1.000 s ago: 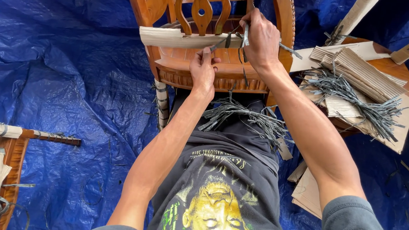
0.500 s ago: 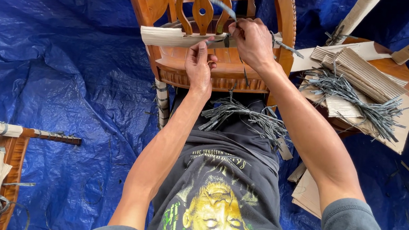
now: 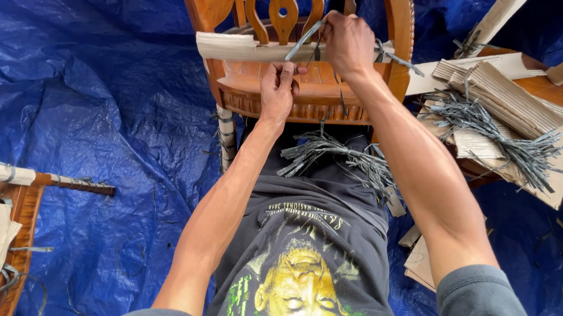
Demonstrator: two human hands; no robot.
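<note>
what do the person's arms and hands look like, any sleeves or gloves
Both hands are bare: no gloves, rings or watch show on the left hand or the right hand. The forearms are bare too. Grey sleeves are pushed up to about the elbows, over a dark grey printed shirt.

Glossy varnished wooden chair (image 3: pixel 312 91), matt corrugated cardboard wrap (image 3: pixel 236 46), grey plastic straps (image 3: pixel 335 152), crinkled shiny blue tarpaulin (image 3: pixel 94 92)
</note>
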